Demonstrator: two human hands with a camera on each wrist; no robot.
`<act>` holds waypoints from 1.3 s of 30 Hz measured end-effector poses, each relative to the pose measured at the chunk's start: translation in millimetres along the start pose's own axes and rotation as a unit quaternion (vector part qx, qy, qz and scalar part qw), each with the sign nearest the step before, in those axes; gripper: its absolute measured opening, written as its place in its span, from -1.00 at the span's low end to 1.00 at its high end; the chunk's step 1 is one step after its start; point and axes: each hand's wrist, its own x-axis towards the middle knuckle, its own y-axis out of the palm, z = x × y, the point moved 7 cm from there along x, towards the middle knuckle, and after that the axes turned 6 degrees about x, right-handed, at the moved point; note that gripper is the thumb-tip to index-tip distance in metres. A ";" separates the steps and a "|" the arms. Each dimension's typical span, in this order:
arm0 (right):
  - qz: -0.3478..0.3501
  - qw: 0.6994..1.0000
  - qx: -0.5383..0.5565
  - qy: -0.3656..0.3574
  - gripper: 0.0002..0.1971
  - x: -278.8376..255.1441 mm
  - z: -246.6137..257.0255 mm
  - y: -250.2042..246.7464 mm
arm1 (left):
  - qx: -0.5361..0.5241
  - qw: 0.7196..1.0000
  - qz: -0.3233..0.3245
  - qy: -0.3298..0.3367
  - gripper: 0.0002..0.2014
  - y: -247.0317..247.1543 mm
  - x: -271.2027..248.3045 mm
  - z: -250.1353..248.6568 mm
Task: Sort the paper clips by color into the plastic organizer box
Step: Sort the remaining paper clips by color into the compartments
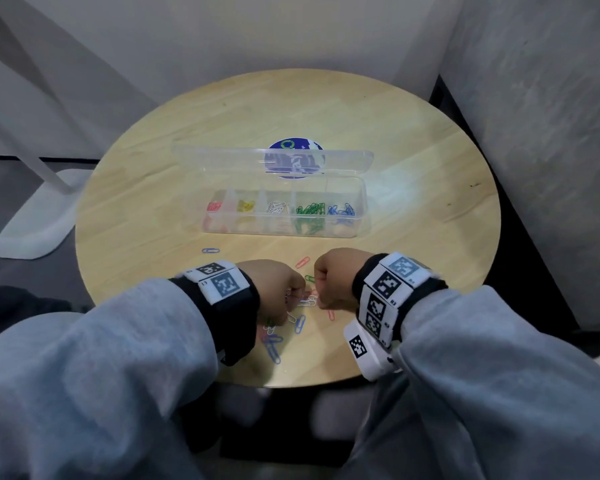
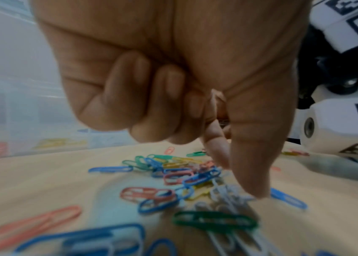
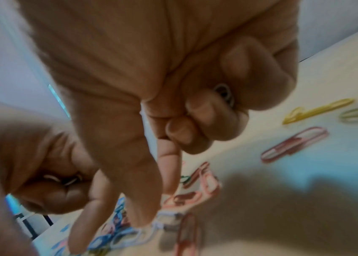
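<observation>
Paper clips (image 1: 293, 318) in many colors lie in a loose pile on the round wooden surface (image 1: 153, 209), close to the near edge. Both hands are down at the pile, side by side. The left hand (image 1: 274, 289) has most fingers curled in, and its thumb and first finger reach down and pinch at some white clips (image 2: 228, 194). The right hand (image 1: 336, 277) is curled the same way, with its thumb and first finger pinching a white clip (image 3: 165, 218); a small bit of another clip peeks out from its curled fingers. Behind the pile stands the clear plastic organizer box (image 1: 359, 206) with its lid up. Inside it, the clips are in separate spaces: red (image 1: 213, 206), yellow (image 1: 246, 206), white (image 1: 278, 206), green (image 1: 310, 209) and blue (image 1: 342, 210). One blue clip (image 1: 210, 251) lies alone, between the box and the left hand.
</observation>
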 end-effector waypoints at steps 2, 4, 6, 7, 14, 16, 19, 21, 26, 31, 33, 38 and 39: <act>0.011 1.000 -0.016 -0.008 -0.80 3.9 2.3 2.8 | -0.003 1.000 -0.010 0.014 -0.78 0.8 0.0 -2.0; 0.024 0.999 -0.043 -0.020 -0.88 5.9 5.4 7.5 | -0.006 1.000 -0.011 0.029 -0.75 1.1 -0.2 -4.4; 0.025 0.997 -0.070 -0.027 -0.90 7.2 6.7 9.5 | -0.008 0.999 -0.013 0.039 -0.75 1.1 0.0 -5.5; 0.022 0.996 -0.083 -0.026 -0.92 8.7 6.8 9.2 | -0.010 0.999 -0.014 0.042 -0.75 1.1 0.2 -5.4; 0.019 1.000 -0.020 0.012 -0.94 4.6 -4.9 -3.3 | -0.018 0.999 -0.015 0.037 -0.82 3.2 4.3 -2.0; -0.001 0.999 0.037 0.010 -0.96 -3.1 -8.1 -17.9 | -0.028 0.999 -0.011 0.041 -0.85 5.2 6.7 -0.1; -0.009 0.992 0.125 0.013 -0.95 -11.1 -14.8 -35.4 | -0.072 0.996 -0.001 0.044 -0.87 5.5 10.4 5.9; -0.004 0.980 0.199 0.015 -0.95 -12.7 -17.6 -40.3 | -0.155 0.987 0.000 0.036 -0.84 2.0 10.6 14.7; -0.047 0.899 0.434 -0.036 -0.76 -9.7 -13.0 -56.5 | -0.407 0.911 -0.062 0.008 -0.81 -27.5 7.8 45.4; -0.118 0.814 0.566 -0.062 -0.75 8.1 7.0 -76.8 | -0.605 0.777 -0.164 -0.056 -0.71 -58.9 7.3 92.4; -0.127 0.812 0.568 -0.046 -0.75 17.8 14.7 -79.5 | -0.623 0.757 -0.187 -0.065 -0.72 -66.0 8.3 102.3; -0.168 0.851 0.498 -0.026 -0.84 43.5 31.2 -89.3 | -0.644 0.735 -0.203 -0.069 -0.73 -75.2 17.5 109.9; -0.172 0.869 0.463 -0.036 -0.77 47.2 34.2 -90.4 | -0.649 0.730 -0.204 -0.064 -0.74 -77.0 20.4 107.9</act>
